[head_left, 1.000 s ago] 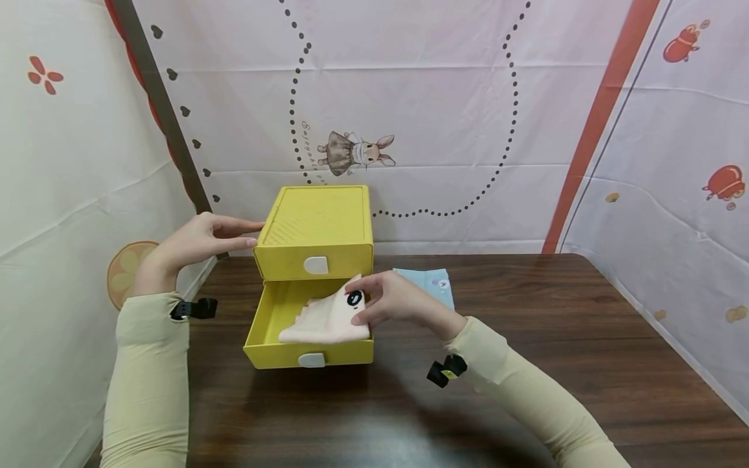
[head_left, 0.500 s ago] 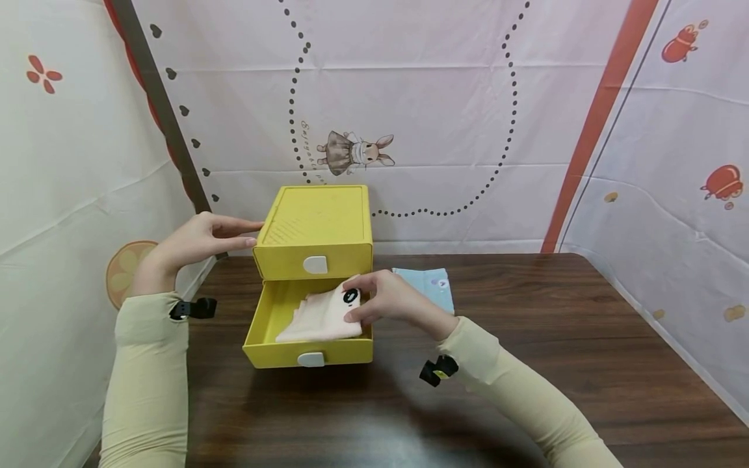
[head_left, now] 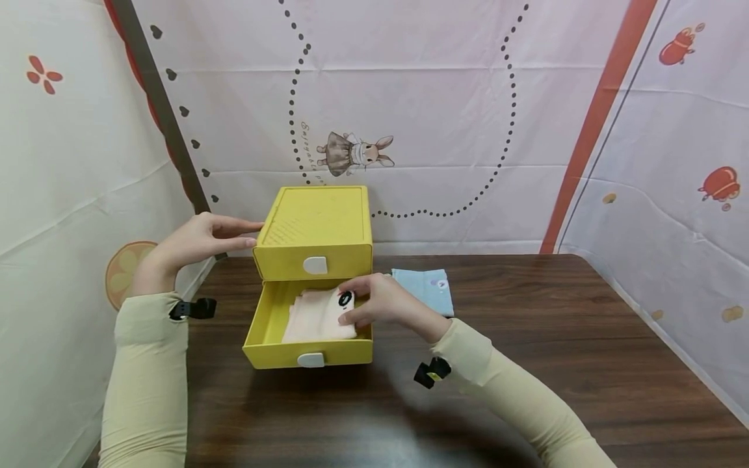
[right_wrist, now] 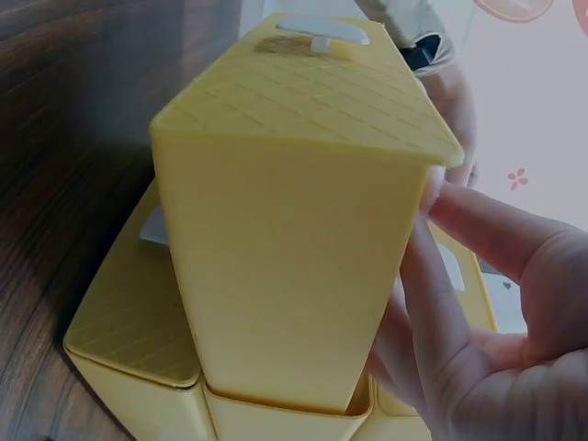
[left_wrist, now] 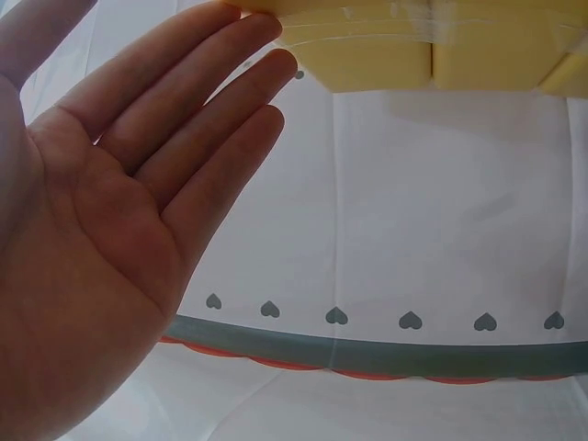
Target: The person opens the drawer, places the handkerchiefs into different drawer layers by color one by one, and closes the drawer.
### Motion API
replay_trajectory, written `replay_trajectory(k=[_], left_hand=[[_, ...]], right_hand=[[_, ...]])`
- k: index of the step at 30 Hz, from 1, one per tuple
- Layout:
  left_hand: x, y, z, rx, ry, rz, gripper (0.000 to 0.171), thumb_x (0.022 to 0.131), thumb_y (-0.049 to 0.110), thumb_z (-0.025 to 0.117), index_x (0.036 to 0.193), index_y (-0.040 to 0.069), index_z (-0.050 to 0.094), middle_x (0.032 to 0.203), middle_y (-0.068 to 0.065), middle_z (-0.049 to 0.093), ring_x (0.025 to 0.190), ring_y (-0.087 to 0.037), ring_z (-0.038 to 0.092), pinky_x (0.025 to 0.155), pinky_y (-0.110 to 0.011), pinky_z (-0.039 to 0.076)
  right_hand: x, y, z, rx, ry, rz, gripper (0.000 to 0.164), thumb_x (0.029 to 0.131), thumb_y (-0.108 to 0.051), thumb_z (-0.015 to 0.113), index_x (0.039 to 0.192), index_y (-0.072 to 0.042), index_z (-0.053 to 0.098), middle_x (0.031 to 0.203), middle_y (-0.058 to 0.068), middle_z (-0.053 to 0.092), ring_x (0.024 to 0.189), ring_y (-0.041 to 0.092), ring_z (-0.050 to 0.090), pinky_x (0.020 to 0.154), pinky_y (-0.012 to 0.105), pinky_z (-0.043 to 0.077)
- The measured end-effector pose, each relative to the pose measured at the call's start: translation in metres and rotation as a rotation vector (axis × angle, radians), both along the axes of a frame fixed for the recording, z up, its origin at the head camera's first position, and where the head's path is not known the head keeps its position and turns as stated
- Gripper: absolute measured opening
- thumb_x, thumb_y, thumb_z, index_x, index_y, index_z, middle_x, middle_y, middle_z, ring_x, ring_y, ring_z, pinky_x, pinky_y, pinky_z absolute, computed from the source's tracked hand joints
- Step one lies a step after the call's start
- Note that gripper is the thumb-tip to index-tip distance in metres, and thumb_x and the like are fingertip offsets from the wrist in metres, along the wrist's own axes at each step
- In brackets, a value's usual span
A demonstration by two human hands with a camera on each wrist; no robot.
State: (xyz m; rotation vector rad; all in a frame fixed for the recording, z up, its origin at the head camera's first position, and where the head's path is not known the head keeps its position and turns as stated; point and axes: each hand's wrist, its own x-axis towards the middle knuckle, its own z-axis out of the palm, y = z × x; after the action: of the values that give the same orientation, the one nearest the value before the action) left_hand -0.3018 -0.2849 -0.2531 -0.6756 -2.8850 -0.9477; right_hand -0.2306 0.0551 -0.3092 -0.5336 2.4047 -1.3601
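A yellow drawer cabinet (head_left: 318,218) stands on the table with one drawer (head_left: 266,322) pulled out. Inside that drawer lies a folded pale pink cloth (head_left: 316,318) with a black round patch. My right hand (head_left: 380,302) reaches over the drawer's right wall and pinches the cloth's right edge between thumb and fingers. In the right wrist view the drawer's wall hides the cloth, and my right fingers (right_wrist: 432,312) bend over its rim. My left hand (head_left: 199,240) touches the cabinet's upper left side, fingers extended; the left wrist view shows these fingers (left_wrist: 202,129) straight.
A folded light blue cloth (head_left: 424,289) lies on the dark wooden table (head_left: 556,351), right of the cabinet and partly behind my right hand. Below the pulled-out drawer, the right wrist view shows another closed drawer (right_wrist: 138,294). Printed curtains (head_left: 445,130) enclose the back and sides.
My right hand has shifted slightly left with the pink cloth, which now lies flatter and farther inside the drawer. My left hand stays at the cabinet.
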Motion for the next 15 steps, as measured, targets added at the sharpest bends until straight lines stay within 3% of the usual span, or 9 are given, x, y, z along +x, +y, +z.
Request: replay_trajectory(k=[15], left_hand=[[0.0011, 0.0004, 0.0002, -0.018, 0.013, 0.008, 0.048, 0.087, 0.044, 0.066, 0.129, 0.023, 0.061, 0.128, -0.006, 0.062, 0.116, -0.026, 0.057, 0.090, -0.053, 0.047]], right_hand=[[-0.0023, -0.0102, 0.0016, 0.077, 0.058, -0.041, 0.054, 0.073, -0.020, 0.083, 0.123, -0.009, 0.063, 0.104, 0.006, 0.065, 0.070, 0.012, 0.067, 0.061, 0.027, 0.056]])
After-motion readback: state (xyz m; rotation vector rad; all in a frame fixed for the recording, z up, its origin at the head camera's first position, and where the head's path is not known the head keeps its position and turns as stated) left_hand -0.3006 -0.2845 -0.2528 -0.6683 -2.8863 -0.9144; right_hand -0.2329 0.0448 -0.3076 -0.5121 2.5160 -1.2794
